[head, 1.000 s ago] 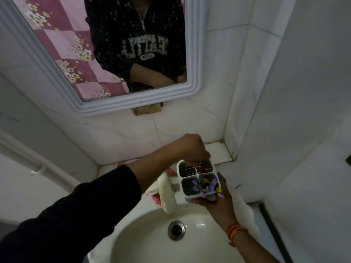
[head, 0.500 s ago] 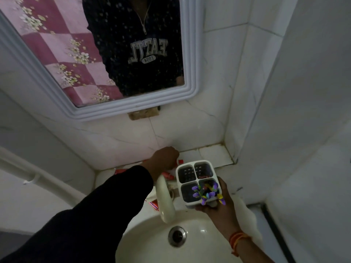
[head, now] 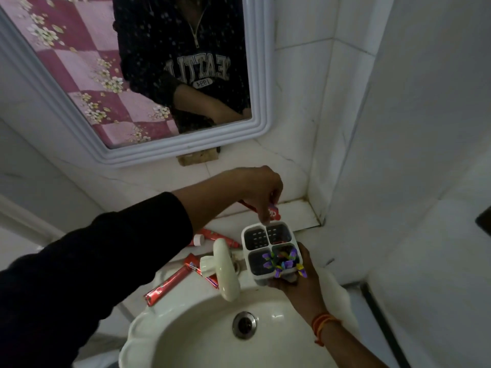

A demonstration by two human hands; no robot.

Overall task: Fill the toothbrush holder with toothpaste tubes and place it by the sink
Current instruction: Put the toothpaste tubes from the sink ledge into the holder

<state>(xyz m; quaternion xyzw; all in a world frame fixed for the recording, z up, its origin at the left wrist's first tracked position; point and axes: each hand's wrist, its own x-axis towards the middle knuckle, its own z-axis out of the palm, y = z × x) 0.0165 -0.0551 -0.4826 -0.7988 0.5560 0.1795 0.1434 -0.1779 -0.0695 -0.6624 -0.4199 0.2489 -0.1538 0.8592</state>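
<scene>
Toothbrush holder (head: pixel 269 249) held over the sink's back edge, a tube poised above it.

The right hand (head: pixel 297 284) cups the white four-compartment holder from below, fingers wrapped round its base. The left hand (head: pixel 261 191) pinches a red toothpaste tube (head: pixel 273 212) over the far right compartment. More red tubes (head: pixel 170 284) lie beside the tap (head: pixel 225 269) on the sink (head: pixel 148 322).

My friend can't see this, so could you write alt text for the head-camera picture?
The left hand lowers a red toothpaste tube toward a white four-compartment holder held by the right hand over a sink. More red tubes lie beside the tap.
</scene>
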